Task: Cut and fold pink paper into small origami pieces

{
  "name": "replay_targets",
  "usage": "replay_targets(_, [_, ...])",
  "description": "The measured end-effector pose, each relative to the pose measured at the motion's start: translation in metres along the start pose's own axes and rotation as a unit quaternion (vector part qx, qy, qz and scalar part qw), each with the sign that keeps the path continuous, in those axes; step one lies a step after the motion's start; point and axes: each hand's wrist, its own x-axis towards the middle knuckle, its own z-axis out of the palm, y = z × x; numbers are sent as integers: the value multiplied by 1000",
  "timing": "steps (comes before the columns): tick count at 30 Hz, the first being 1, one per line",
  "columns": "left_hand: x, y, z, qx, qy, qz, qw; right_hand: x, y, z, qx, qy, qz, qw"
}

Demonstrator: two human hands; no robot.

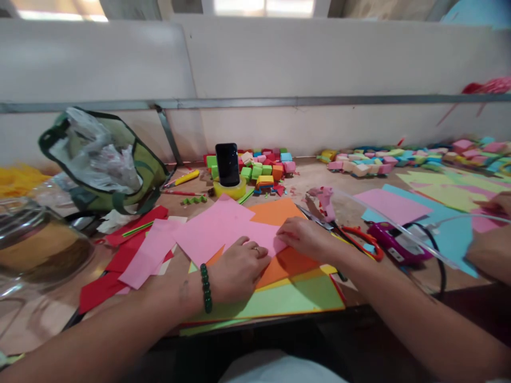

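Left hand (241, 267) and right hand (305, 236) touch pink paper (266, 233) over orange sheet (279, 210); fingers (287, 227) bent, can't tell whether either grips it.

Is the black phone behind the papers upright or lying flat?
Upright: the phone stands on end at the yellow roll, its dark screen facing the camera.

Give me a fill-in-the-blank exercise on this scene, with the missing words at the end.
1. The bare left hand has a bracelet of round, shiny beads, coloured dark ____, at its wrist.
2. A small, shiny ____ encircles one of that hand's fingers.
3. The bare right hand has its fingertips on a flat, thin paper sheet coloured ____.
4. At the foot of the upright, black, rectangular smartphone sits a round tape roll coloured ____.

Missing words: green; ring; pink; yellow.
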Motion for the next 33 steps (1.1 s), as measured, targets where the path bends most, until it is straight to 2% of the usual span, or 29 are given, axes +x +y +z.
replay_targets(4, [-4,4,4,0,13,-9,1000,-6,-16,13,-20,32,-137,990])
replay_targets(6, [-6,4,6,-2,15,-5,1000,-9,-24,20,-24,38,-155,987])
replay_targets(9, [-8,3,8,-11,14,1,1000,-11,-26,24,12,45,-95,994])
replay_targets(13, [-9,3,7,-3,11,-1,1000,-5,-19,18,82,42,-18,996])
replay_targets(19, [-11,7,3,-5,-7,-11,1000,4,-9,11,68,-8,39,997])
replay_targets(22, [-12,9,2,-8,-5,-18,1000,5,3,8,63,-17,46,997])
replay_targets(27, [-17,12,3,-19,-5,-30,999,4,34,1,47,-19,100,994])
replay_targets(33, [-40,23,-2,-60,-11,-80,995,-4,58,0,71,-8,135,988])
